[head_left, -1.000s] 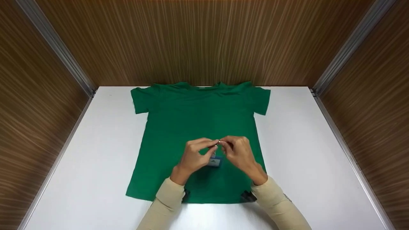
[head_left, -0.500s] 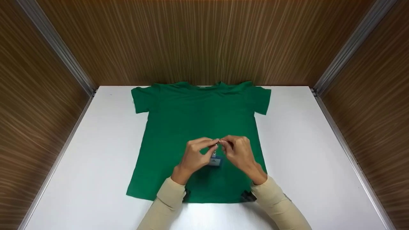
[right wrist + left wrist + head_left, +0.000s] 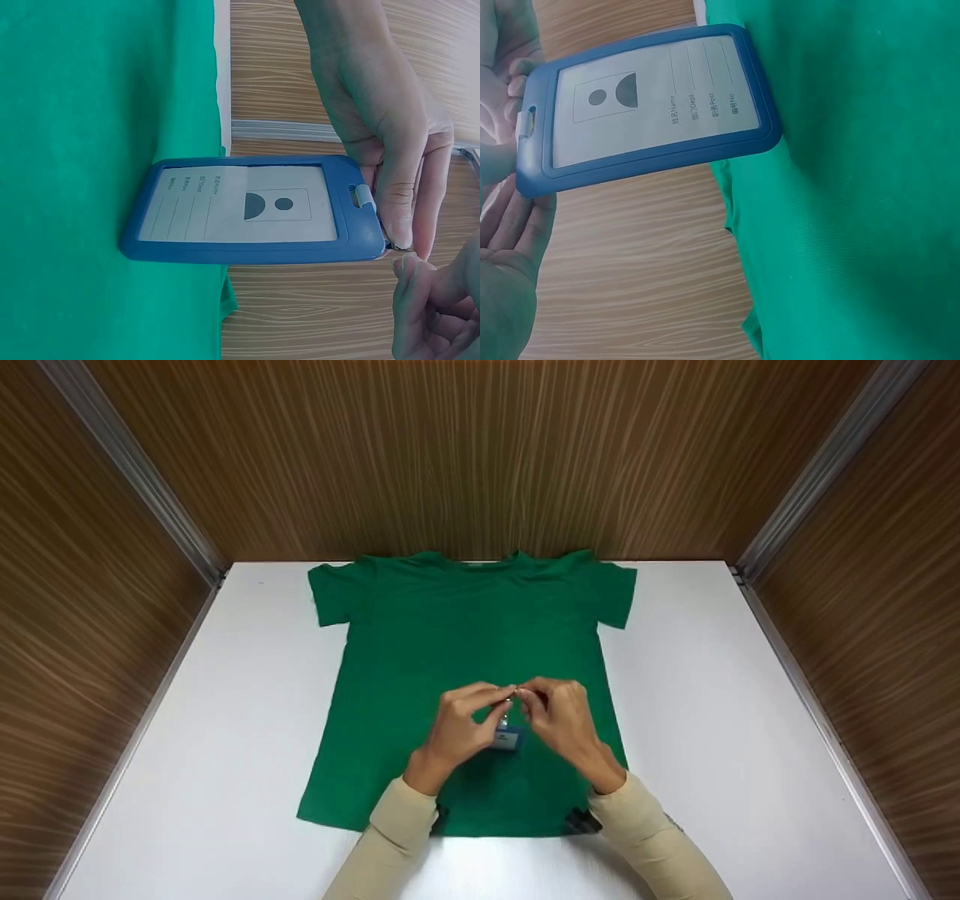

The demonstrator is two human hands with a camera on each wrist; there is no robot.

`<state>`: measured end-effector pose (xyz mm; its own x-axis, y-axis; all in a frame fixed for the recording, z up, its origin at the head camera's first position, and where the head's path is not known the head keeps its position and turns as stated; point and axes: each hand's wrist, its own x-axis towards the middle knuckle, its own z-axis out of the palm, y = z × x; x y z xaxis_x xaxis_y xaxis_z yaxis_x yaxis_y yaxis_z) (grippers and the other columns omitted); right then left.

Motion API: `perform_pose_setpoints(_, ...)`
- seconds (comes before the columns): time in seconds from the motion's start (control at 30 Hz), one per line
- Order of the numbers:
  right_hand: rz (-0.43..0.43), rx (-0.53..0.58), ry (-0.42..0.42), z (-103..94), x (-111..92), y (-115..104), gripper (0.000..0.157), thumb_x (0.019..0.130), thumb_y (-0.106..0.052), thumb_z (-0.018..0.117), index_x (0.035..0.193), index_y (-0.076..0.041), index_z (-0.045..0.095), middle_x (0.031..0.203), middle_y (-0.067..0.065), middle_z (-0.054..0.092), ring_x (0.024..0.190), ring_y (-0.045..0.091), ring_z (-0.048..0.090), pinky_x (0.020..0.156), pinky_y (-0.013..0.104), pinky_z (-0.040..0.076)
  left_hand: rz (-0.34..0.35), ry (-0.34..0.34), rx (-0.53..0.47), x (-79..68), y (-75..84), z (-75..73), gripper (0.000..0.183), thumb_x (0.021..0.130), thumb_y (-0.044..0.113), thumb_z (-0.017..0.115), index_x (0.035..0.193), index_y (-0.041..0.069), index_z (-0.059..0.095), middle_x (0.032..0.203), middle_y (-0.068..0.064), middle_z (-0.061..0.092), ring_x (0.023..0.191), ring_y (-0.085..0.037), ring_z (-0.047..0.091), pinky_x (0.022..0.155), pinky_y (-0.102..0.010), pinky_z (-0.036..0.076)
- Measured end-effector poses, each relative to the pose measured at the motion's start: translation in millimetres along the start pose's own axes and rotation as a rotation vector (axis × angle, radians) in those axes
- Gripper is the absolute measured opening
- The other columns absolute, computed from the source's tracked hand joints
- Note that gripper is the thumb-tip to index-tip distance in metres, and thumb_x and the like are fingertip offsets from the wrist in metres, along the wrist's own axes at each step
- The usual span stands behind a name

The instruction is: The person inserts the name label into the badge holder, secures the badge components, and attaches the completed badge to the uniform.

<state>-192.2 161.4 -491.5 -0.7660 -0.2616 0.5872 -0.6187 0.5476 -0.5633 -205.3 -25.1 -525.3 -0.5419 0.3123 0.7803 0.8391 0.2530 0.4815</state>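
A blue ID badge holder (image 3: 285,251) with a white card (image 3: 652,97) inside hangs just over the front part of a green T-shirt (image 3: 465,637). My left hand (image 3: 465,724) pinches the small metal clip (image 3: 510,697) above the holder between thumb and fingers. Close against those fingertips, my right hand (image 3: 559,720) pinches the clip's other end with thumb and forefinger. Most of the clip is hidden by the fingers. In the right wrist view, a short light strap (image 3: 365,196) passes through the holder's slot.
The T-shirt lies spread flat on a white table (image 3: 720,682), its collar at the far edge. Wood-patterned panels (image 3: 480,457) with metal rails (image 3: 817,457) stand at the back and both sides.
Both hands stay nearly in place, still pinching at the clip. The hanging badge holder has shifted very slightly to the right.
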Motion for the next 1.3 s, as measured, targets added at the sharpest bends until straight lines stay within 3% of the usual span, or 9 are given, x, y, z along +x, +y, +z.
perform_pose_setpoints(0.27,-0.003,0.004,0.009,1.7,-0.6,0.5,0.016,0.097,0.000,0.067,0.085,-0.001,0.077,0.063,0.008,0.066,0.050,0.014,0.057,0.048,0.021,0.044,-0.026,-0.011,0.030,-0.2,2.2,0.1,0.024,0.091,-0.001,0.075,0.115,0.000,0.078,0.098,-0.013,0.077,0.079,-0.017,0.073,0.068,-0.028,0.060)
perform_pose_setpoints(0.47,0.001,0.006,0.025,2.2,-1.3,0.3,0.017,0.098,-0.001,0.067,0.084,-0.001,0.076,0.062,0.006,0.065,0.049,0.014,0.054,0.047,0.018,0.038,-0.037,-0.006,0.039,-0.6,4.1,1.3,0.024,0.091,-0.001,0.075,0.115,-0.001,0.078,0.098,-0.013,0.077,0.078,-0.018,0.072,0.063,-0.034,0.060)
perform_pose_setpoints(1.03,0.049,0.017,0.006,0.8,-1.7,-1.7,0.017,0.098,-0.002,0.066,0.085,-0.001,0.077,0.064,0.007,0.066,0.051,0.015,0.057,0.048,0.018,0.039,-0.042,-0.001,0.066,-1.1,4.3,2.3,0.028,0.090,-0.001,0.077,0.117,0.001,0.077,0.097,-0.012,0.076,0.075,-0.017,0.071,0.062,-0.029,0.058)
perform_pose_setpoints(1.3,0.051,0.017,-0.008,1.2,-1.1,-0.3,0.018,0.099,-0.004,0.066,0.085,0.000,0.076,0.063,0.007,0.065,0.050,0.014,0.056,0.047,0.018,0.037,-0.042,0.007,0.035,-0.6,3.8,2.3,0.026,0.090,-0.003,0.075,0.116,-0.001,0.078,0.096,-0.013,0.077,0.076,-0.018,0.072,0.063,-0.034,0.060)
